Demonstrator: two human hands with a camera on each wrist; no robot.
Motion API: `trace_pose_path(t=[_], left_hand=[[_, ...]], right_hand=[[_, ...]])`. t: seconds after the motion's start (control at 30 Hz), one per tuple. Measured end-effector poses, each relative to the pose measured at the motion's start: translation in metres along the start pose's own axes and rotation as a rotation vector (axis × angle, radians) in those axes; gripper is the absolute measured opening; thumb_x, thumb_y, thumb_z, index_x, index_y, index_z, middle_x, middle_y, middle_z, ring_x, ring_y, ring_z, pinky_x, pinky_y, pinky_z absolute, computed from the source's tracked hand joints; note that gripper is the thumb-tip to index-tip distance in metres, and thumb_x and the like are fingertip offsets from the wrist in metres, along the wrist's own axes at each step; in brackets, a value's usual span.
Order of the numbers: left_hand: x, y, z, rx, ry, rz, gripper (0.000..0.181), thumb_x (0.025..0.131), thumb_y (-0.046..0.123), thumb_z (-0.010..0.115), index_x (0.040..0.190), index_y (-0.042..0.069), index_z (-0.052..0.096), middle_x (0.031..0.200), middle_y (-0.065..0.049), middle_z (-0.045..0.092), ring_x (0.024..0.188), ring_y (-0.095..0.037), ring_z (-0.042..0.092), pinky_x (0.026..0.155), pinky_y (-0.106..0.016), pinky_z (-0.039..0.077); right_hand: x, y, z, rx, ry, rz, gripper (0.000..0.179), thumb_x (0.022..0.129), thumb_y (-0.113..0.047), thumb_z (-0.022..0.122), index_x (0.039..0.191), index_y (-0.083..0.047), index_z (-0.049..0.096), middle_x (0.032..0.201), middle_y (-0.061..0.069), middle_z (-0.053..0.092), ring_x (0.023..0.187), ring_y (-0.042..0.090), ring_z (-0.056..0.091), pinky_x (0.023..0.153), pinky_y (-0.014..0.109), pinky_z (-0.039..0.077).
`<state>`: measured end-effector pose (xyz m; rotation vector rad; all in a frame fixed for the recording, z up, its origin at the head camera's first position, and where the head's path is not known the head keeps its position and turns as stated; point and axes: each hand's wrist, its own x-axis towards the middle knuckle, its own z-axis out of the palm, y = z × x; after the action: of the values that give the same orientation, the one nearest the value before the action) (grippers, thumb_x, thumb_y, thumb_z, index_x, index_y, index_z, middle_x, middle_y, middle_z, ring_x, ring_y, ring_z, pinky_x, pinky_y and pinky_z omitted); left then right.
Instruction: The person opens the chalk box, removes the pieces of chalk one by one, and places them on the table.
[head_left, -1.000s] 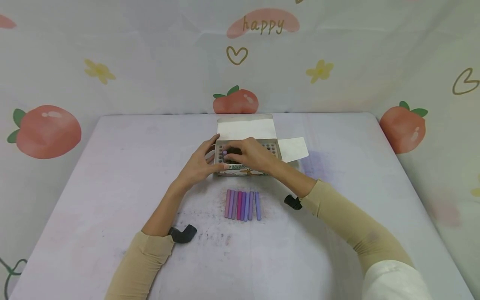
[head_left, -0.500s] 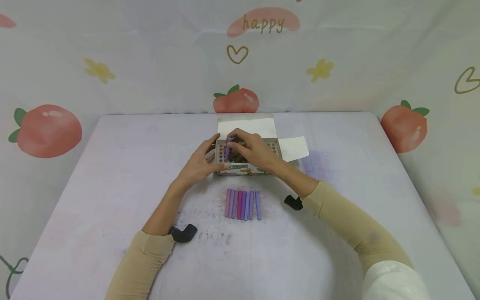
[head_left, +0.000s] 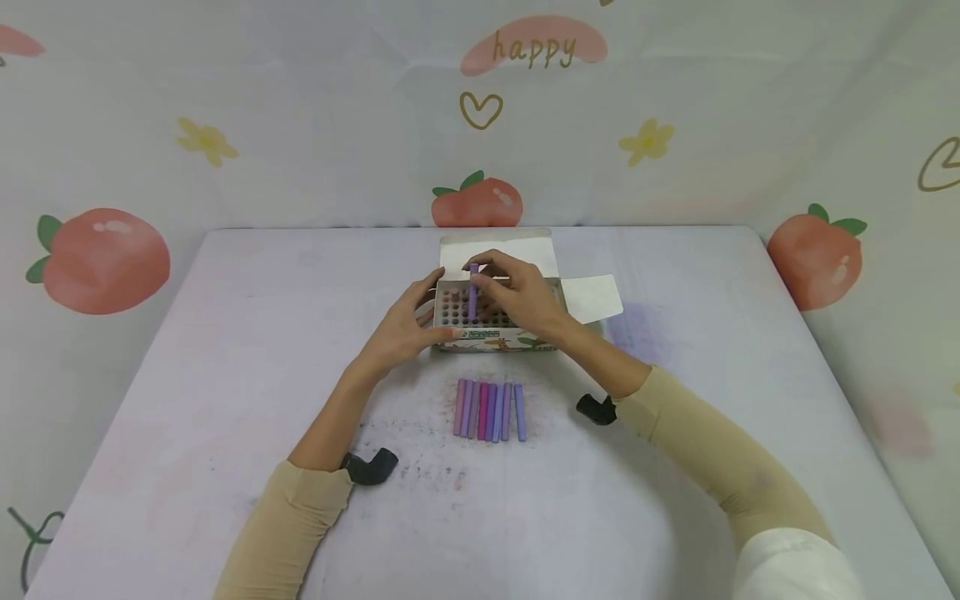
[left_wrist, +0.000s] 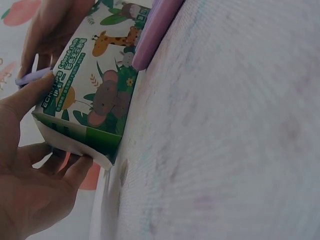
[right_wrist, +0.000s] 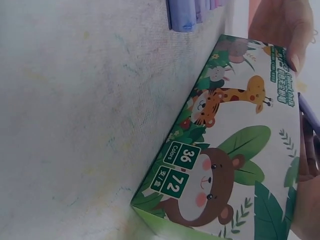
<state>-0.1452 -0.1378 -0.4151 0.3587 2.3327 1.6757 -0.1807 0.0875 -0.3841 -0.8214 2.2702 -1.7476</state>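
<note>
A white cardboard chalk box printed with green leaves and animals stands at the middle of the table, its lid and right flap folded out. Inside show rows of round holes. My left hand grips the left end, thumb on the front top edge and fingers at the side. Above the holes my right hand pinches an upright purple chalk stick near its top. The lower end of that stick is right over the hole grid. In the left wrist view the held purple chalk peeks past the box edge.
A row of several pink, magenta and purple chalk sticks lies in front of the box. Purple dust marks the white tabletop to the right. A cloth with fruit prints hangs behind.
My right hand has raised the purple chalk stick higher out of the hole grid and moved it rightward above the box. My left hand stays on the box's left end.
</note>
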Motion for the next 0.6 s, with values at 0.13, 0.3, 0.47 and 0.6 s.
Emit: trace_pose_path(t=[0.13,0.3,0.47,0.6], left_hand=[[0.0,0.0,0.0,0.002,-0.001,-0.003,0.096,0.085,0.018,0.081,0.16,0.023,0.02,0.161,-0.009,0.02,0.148,-0.03,0.022,0.119,-0.037,0.033],[0.0,0.0,0.001,0.002,0.0,-0.011,0.096,0.085,0.017,0.081,0.16,0.023,0.021,0.16,-0.01,0.022,0.148,-0.029,0.023,0.118,-0.037,0.033],[0.0,0.001,0.001,0.008,0.0,-0.011,0.096,0.085,0.016,0.081,0.16,0.023,0.021,0.16,-0.009,0.023,0.148,-0.028,0.024,0.119,-0.036,0.033],[0.0,0.001,0.001,0.017,0.0,-0.009,0.097,0.085,0.017,0.081,0.16,0.023,0.02,0.159,-0.01,0.023,0.147,-0.028,0.024,0.118,-0.036,0.033]], right_hand=[[-0.005,-0.003,-0.004,0.013,0.021,0.013,0.029,0.102,-0.015,0.057,0.126,0.002,0.059,0.099,0.014,0.061,0.08,0.027,0.072,0.066,0.038,0.064],[-0.012,-0.008,-0.01,0.021,0.032,0.036,0.03,0.1,-0.013,0.061,0.125,0.003,0.06,0.098,0.015,0.062,0.077,0.03,0.071,0.066,0.041,0.063],[-0.02,-0.018,-0.014,-0.034,0.043,0.068,0.029,0.098,-0.011,0.064,0.123,0.004,0.061,0.099,0.016,0.066,0.079,0.03,0.07,0.068,0.04,0.063],[-0.03,-0.032,-0.016,-0.026,0.057,0.107,0.029,0.098,-0.007,0.063,0.123,0.006,0.061,0.099,0.019,0.065,0.08,0.039,0.068,0.069,0.045,0.062]])
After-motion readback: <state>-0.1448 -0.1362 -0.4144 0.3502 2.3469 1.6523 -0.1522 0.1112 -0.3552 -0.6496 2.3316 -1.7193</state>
